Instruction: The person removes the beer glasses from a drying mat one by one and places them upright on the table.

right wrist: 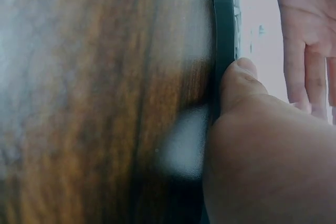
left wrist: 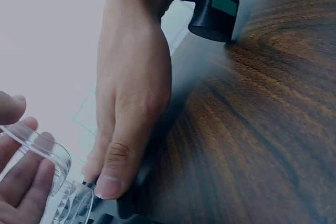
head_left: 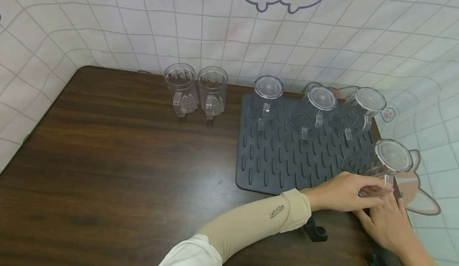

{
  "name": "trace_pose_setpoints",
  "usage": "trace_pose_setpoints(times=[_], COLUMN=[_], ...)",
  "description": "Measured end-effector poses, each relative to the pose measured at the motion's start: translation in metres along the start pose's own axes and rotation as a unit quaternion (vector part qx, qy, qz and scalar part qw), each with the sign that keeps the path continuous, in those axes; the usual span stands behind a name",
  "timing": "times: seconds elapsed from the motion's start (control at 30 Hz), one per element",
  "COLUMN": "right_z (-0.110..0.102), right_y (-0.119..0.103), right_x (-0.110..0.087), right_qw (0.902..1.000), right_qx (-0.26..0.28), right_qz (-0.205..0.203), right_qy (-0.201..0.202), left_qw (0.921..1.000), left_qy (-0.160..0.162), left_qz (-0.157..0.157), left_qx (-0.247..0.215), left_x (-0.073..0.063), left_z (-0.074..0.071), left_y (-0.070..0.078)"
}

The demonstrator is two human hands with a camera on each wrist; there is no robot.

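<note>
At the right end of the black drying mat (head_left: 259, 178), a clear mug (head_left: 393, 156) is upside down, its base up. My left hand (head_left: 346, 193) grips this mug by the handle; in the left wrist view, the thumb and curled fingers (left wrist: 37, 192) close round the clear handle (left wrist: 60, 158). Just below it, my right hand (head_left: 389, 222) lies at the mat's front right corner with fingers extended. In the right wrist view its thumb (right wrist: 242, 77) rests at the dark mat edge (right wrist: 224, 35). The left palm (right wrist: 315, 19) shows beyond it.
Three more upside-down mugs, a left one (head_left: 267, 98), a middle one (head_left: 315, 106) and a right one (head_left: 360, 108), line the mat's back. Two upright mugs (head_left: 181, 85) stand left of it on the wooden table (head_left: 125, 170). A tiled-pattern cloth (head_left: 215, 27) hangs behind and beside.
</note>
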State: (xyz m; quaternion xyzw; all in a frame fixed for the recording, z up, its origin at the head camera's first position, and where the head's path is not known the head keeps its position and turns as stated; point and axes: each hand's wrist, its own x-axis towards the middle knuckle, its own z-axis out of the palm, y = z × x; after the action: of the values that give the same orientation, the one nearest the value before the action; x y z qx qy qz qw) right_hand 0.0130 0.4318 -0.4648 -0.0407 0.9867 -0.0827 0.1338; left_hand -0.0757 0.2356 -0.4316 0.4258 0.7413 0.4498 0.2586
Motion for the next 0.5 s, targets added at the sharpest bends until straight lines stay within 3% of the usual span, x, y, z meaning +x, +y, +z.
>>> trace_pose_setpoints(times=[0.2, 0.5], right_z=[0.001, -0.001], right_y=[-0.006, -0.003], right_x=[0.000, 0.000], right_qw=[0.9999, 0.9999], right_qx=[0.014, 0.007], right_qz=[0.003, 0.006], right_qy=[-0.002, -0.009], left_qw=[0.9988, 0.9983], left_qy=[0.047, 0.055], left_qz=[0.012, 0.016], left_qx=[0.013, 0.001], left_x=[-0.009, -0.023], left_z=[-0.005, -0.015], left_y=[-0.002, 0.004])
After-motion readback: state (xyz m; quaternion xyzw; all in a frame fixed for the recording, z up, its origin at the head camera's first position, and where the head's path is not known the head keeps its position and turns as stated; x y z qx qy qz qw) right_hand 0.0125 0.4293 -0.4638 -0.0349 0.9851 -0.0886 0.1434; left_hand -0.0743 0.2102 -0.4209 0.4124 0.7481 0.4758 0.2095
